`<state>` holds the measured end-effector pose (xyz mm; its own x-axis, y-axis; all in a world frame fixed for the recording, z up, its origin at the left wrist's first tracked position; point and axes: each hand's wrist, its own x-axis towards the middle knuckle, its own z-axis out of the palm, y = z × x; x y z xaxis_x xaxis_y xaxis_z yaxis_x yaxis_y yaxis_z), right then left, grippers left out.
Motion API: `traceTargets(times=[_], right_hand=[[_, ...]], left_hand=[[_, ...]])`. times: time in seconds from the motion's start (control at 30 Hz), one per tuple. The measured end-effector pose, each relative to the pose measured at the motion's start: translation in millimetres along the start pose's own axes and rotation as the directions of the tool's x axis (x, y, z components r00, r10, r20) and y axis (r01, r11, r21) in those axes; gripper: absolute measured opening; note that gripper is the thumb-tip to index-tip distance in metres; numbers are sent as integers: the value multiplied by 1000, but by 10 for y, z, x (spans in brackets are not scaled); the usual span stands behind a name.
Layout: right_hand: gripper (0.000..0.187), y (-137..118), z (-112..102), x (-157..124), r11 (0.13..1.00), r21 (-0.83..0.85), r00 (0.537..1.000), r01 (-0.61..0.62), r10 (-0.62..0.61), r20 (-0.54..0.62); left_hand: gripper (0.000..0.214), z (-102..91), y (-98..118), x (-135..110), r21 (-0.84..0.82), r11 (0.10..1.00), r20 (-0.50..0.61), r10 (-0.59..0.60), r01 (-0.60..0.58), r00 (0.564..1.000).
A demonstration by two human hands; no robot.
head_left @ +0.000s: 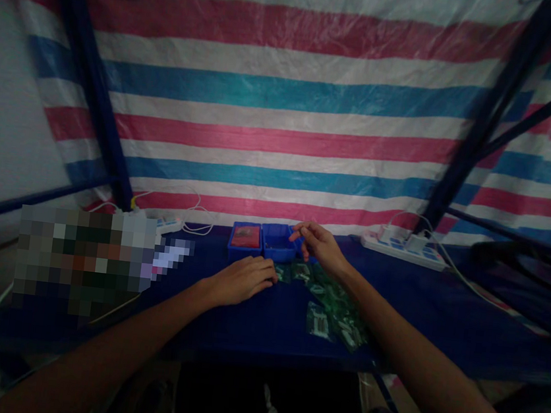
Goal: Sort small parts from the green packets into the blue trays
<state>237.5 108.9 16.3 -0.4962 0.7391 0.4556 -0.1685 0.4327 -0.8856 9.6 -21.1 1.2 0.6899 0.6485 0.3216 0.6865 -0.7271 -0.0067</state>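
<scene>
My left hand (243, 280) rests low over the blue tabletop, fingers stretched out and slightly bent. Its fingertips are beside a small clear plastic bag (282, 273), seemingly touching its edge. My right hand (318, 246) hangs over the right side of an open blue bin (279, 239), with loosely bent fingers apart and no object visible in them. Tiny parts too small to name lie in that bin. A second blue bin (231, 249) adjoins it on the left and holds a flat red pack (246, 236). Below my right forearm lies a pile of small greenish clear bags (332, 296) containing small parts.
White power strips stand at the back right (402, 250) and back left (169, 223), with white cables trailing. A blurred-out area (84, 264) covers the table's left end. Blue metal posts (477, 137) and a striped plastic sheet (278, 94) enclose the back.
</scene>
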Motion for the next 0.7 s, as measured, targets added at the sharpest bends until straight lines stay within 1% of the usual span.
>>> traceTargets(times=[0.17, 0.37, 0.7], right_hand=[[35, 15, 7, 1, 1000, 3, 1000, -18, 18, -10], [35, 15, 15, 1, 999, -6, 999, -33, 33, 1], [36, -4, 35, -17, 998, 11, 999, -54, 54, 5]], left_hand=[[16, -15, -5, 3, -22, 1000, 6, -9, 9, 1000], [17, -19, -62, -22, -66, 998, -7, -15, 15, 1000], [18, -20, -133, -61, -116, 991, 10, -59, 60, 998]])
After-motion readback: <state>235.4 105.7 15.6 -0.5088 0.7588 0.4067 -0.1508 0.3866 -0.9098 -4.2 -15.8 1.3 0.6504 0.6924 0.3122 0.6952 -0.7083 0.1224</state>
